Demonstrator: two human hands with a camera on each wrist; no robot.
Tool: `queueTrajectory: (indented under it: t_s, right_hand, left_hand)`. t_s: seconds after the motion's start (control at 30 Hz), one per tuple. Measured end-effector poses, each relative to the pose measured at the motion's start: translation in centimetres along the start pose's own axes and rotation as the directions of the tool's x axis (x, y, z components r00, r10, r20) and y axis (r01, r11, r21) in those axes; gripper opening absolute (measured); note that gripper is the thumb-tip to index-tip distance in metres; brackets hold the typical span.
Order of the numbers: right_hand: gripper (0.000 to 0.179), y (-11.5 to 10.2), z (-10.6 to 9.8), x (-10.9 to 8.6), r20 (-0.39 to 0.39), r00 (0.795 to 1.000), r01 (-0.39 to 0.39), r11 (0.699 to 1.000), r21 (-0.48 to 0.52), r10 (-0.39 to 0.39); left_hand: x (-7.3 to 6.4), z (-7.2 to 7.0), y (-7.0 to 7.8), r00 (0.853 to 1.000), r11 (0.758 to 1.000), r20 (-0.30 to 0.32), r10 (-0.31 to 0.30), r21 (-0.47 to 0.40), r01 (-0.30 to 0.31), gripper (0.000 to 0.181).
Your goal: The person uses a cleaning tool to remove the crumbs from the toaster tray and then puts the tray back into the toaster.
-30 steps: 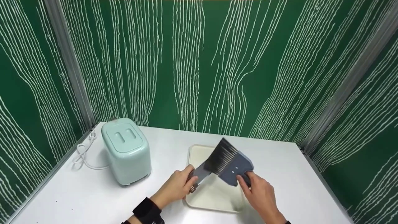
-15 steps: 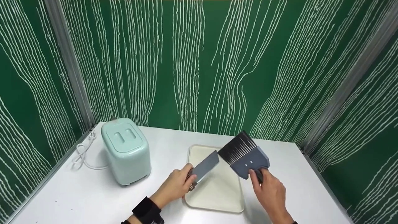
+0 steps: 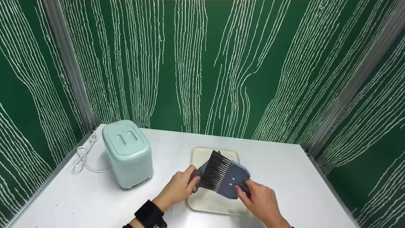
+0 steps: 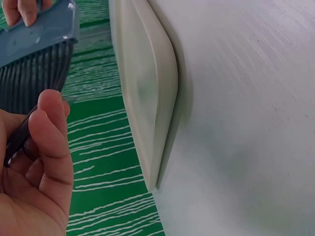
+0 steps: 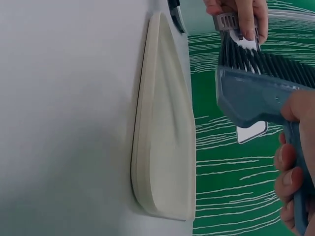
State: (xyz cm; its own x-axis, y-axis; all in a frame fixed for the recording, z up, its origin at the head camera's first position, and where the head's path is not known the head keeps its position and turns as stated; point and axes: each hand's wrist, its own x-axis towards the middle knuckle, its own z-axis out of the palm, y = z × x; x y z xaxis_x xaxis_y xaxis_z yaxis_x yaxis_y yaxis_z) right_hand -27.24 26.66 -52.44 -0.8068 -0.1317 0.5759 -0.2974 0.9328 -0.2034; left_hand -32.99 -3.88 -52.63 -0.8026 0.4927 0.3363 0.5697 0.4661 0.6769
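Note:
My right hand (image 3: 264, 201) grips the handle of a wide blue-grey brush (image 3: 233, 182) with long black bristles. In my left hand (image 3: 178, 186) is a flat grey slab (image 3: 200, 171), pinched between thumb and fingers and held tilted. Its slotted metallic end (image 5: 227, 22) shows by the left fingers in the right wrist view; its kind I cannot tell. The bristles (image 3: 215, 171) lie across the slab and hide most of it. Under both hands is a shallow cream tray (image 3: 215, 204) on the white table. The left wrist view shows the dark edge (image 4: 18, 140) of the slab inside the curled hand.
A mint-green toaster (image 3: 129, 158) with a lid stands on the table (image 3: 95, 202) to the left. Its white cord (image 3: 83, 158) lies coiled behind it. Green walls (image 3: 208, 63) with white wavy lines enclose the table at the back and sides.
The brush swung up and right off the slab half a second ago, and is now back down and left across it. The left hand and the slab have stayed nearly still.

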Motion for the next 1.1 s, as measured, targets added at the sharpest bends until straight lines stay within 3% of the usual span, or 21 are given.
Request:
queueTrajectory:
  t_s: [0.2, 0.4, 0.57, 0.7, 0.83, 1.0, 1.1]
  right_hand:
    - [0.025, 1.7, -0.1, 0.5, -0.078, 0.996, -0.051, 0.994, -0.094, 0.043]
    - [0.025, 3.6, -0.5, 0.6, -0.142, 0.981, -0.153, 0.979, -0.137, 0.133]
    - [0.028, 3.6, -1.5, 0.8, -0.158, 0.971, -0.195, 0.977, -0.089, 0.18]
    - [0.029, 2.8, -2.1, 0.7, -0.105, 0.972, -0.21, 0.978, 0.014, 0.211]
    - [0.028, 1.6, -2.3, 0.5, -0.081, 0.984, -0.153, 0.984, 0.095, 0.161]
    - [0.032, 0.2, -1.0, 0.3, -0.149, 0.988, 0.044, 0.997, 0.066, -0.033]
    - [0.033, -0.3, -0.3, 0.5, -0.133, 0.988, 0.08, 0.996, 0.047, -0.073]
  left_hand:
    - [-0.1, -0.1, 0.1, 1.0, 1.0, 0.01, 0.003, -0.027, -0.002, 0.012]
    - [-0.1, -0.2, 0.3, 1.0, 0.999, 0.012, 0.015, -0.028, -0.015, 0.013]
    - [-0.1, -0.1, 0.2, 1.0, 0.999, 0.017, 0.001, -0.032, -0.001, 0.012]
    - [0.1, 0.2, 0.2, 1.0, 0.999, 0.017, -0.008, -0.037, 0.009, 0.012]
    - [0.4, 0.7, 0.4, 0.999, 0.998, 0.034, -0.016, -0.066, 0.018, 0.013]
    - [0.3, 0.7, 0.5, 0.999, 0.994, 0.049, -0.012, -0.11, 0.017, 0.015]
    - [0.0, 0.5, 0.4, 0.999, 0.992, 0.054, -0.009, -0.121, 0.016, 0.015]
